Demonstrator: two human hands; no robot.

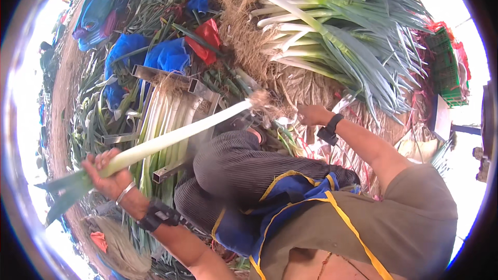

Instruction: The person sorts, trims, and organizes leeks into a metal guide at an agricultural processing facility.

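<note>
Wrapped round the green end of a long leek (179, 137), my left hand (110, 175) is closed at the far left, with the leaves trailing out beyond it. The leek's white shaft slants up to the right and ends in brown roots (262, 99). Just right of those roots is my right hand (314, 115), its fingers curled; what they grip, if anything, is hidden. Under the held leek, several trimmed leeks (168, 109) lie side by side in a metal frame (205, 92).
A large pile of leeks (337, 26) with matted roots lies at the upper right on brown sheeting (306, 91). Blue mesh bags (168, 56) and a red cloth or bag (205, 41) lie among leaf scraps. A green crate (447, 65) stands at the far right.
</note>
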